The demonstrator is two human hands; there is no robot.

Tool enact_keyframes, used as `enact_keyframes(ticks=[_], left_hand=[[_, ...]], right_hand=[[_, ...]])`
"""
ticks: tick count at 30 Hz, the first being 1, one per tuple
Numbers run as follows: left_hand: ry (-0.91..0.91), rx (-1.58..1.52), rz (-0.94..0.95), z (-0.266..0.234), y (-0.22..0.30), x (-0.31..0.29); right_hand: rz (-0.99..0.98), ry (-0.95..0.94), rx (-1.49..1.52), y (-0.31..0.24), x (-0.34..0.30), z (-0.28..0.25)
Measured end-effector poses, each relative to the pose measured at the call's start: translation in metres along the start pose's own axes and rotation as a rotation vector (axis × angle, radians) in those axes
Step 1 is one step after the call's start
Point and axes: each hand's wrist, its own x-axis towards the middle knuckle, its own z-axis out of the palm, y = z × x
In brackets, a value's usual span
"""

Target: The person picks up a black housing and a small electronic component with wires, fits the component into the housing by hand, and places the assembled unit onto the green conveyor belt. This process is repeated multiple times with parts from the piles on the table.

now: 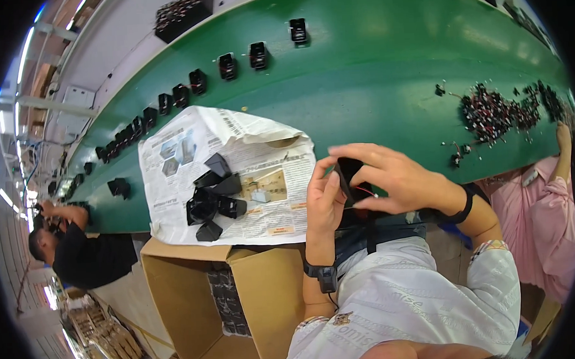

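Observation:
A hollow black plastic housing [346, 175] is held up between my two hands, above the near edge of the table. My left hand [325, 200] grips its left side, thumb and fingers pressed against it. Curled over the top and right side is my right hand [396, 178], with fingers reaching to its opening. A thin red wire with a small white plug [369, 191] shows by my right fingers; its other end is hidden. Left of my hands, several black plastic housings [204, 202] lie heaped on a spread newspaper [167, 213].
Similar black units [227, 65] stand in a curved row along the green table [361, 99]. At right lies a heap of small wired parts [490, 110]. An open cardboard box [266, 289] sits below the table edge. People work at left [95, 252] and right [536, 226].

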Motion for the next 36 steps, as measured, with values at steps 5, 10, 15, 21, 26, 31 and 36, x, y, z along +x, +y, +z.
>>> enact_keyframes(ticks=[5,10,15,21,26,31,36], left_hand=[[0.165,0.477,0.227,0.003,0.052,0.0],[0.952,1.754,0.767,-0.058,0.124,-0.021],[0.951,1.906,0.536,-0.06,0.112,-0.037],[0.899,1.897,0.627,-0.071,0.093,-0.056],[0.699,1.78,0.665,-0.067,0.08,-0.058],[0.54,1.717,0.736,-0.035,0.068,-0.049],[0.366,1.663,0.732,-0.04,0.043,-0.035]], right_hand=[[-0.068,-0.025,-0.193,0.029,0.049,-0.023],[0.173,0.117,-0.458,0.133,0.116,-0.063],[0.303,0.244,-0.702,0.273,0.129,-0.103],[0.387,0.401,-0.548,0.284,0.156,-0.076],[0.39,0.306,-0.538,0.279,0.148,-0.088],[0.323,0.13,-0.549,0.27,0.152,-0.097],[0.29,0.206,-0.599,0.26,0.174,-0.097]])
